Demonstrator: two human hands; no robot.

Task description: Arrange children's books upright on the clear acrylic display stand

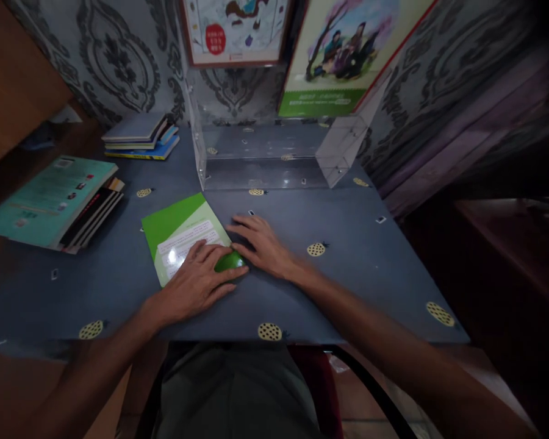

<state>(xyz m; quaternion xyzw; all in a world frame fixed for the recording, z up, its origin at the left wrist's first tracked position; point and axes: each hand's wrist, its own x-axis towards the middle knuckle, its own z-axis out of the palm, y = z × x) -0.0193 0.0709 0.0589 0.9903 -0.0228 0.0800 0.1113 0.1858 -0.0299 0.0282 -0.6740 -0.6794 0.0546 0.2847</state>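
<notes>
A green book (171, 219) with a pale printed panel lies flat and slightly turned on the table, in the middle left of the head view. My left hand (201, 277) rests over its lower right part with the fingers spread, hiding some of the cover. At the book's right edge is my right hand (263, 244), its fingers stretched out and the tips at or touching that edge. Neither hand is wrapped round anything.
Left of the book lies a stack of books with a teal one (50, 198) on top. Behind it sits a smaller book pile (139, 137). A clear acrylic rack (260, 174) stands at the back, with two picture-covered books (320, 100) above it. The table (357, 286) has a pineapple-print cover.
</notes>
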